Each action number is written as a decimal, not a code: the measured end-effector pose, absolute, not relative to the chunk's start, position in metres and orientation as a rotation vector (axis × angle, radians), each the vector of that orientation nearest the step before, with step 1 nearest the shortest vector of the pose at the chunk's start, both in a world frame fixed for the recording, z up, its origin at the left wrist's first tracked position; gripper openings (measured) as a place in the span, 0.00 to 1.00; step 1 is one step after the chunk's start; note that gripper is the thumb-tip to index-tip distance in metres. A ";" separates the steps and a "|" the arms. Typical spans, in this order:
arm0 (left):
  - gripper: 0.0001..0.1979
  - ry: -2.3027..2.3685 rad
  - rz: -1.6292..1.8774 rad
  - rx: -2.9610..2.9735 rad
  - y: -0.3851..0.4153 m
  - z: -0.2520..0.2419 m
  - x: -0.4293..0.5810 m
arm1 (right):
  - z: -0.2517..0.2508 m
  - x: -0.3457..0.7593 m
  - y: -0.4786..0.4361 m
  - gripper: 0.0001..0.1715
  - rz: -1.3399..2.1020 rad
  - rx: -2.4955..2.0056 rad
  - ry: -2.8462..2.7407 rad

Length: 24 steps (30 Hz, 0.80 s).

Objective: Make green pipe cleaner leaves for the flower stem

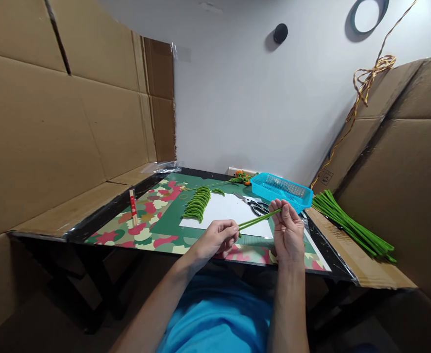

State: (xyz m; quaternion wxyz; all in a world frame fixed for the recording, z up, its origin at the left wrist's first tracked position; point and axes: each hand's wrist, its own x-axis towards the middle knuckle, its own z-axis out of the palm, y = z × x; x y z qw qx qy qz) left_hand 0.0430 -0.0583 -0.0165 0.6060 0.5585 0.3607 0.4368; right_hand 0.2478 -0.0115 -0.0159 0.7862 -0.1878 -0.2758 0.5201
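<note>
A folded green pipe cleaner [258,219] stretches between both my hands above the near edge of the table. My left hand [217,239] pinches its lower left end. My right hand [286,229] is closed round its upper right end. Under them lies a white sheet of paper [227,210] on the camouflage-patterned tabletop [141,226]. A row of bent green pipe-cleaner pieces [198,201] lies along the sheet's left edge. Scissors [256,205] rest on the paper just beyond my right hand.
A blue plastic basket [281,189] stands at the back right. A bundle of long green pipe cleaners [351,225] lies on cardboard to the right. Wrapped chopsticks [133,207] lie at the left. An orange and green flower piece [241,177] sits at the back. Cardboard walls enclose both sides.
</note>
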 end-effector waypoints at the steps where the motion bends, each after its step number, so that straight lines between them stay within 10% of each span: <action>1: 0.23 0.834 1.017 1.289 -0.058 -0.017 0.043 | -0.016 0.248 -0.012 0.22 1.113 -0.404 -0.610; 24: 0.19 1.036 1.196 1.840 -0.066 0.010 0.057 | -0.012 0.282 -0.051 0.23 1.312 -0.838 -1.649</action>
